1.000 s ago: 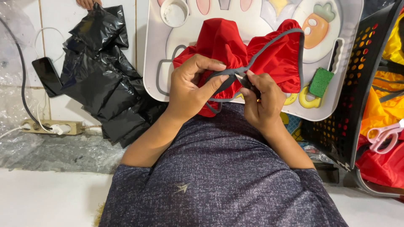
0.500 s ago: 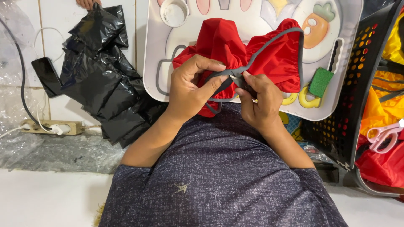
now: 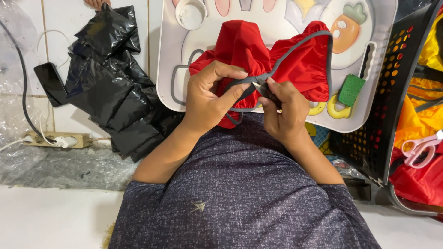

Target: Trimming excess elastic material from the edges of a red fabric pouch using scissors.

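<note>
A red fabric cover (image 3: 286, 57) with a grey elastic edge lies bunched on a white tray table (image 3: 383, 55) printed with cartoon shapes. My left hand (image 3: 207, 94) pinches the grey edging between thumb and fingers. My right hand (image 3: 284, 113) sits just to the right, closed around a small dark metal tool whose tip touches the grey edging where the two hands meet. My grey speckled shirt fills the lower view.
A crumpled black plastic bag (image 3: 113, 83) and a dark phone (image 3: 50, 84) lie at left, with a power strip (image 3: 57, 139) and cables below. A green sponge (image 3: 351, 90) rests on the tray. A black perforated basket (image 3: 392, 92), yellow and red fabric and pink scissors (image 3: 422, 147) sit at right.
My right hand has shifted slightly along the grey edging and the tool tip now shows between my hands. The red cover has hardly moved.
</note>
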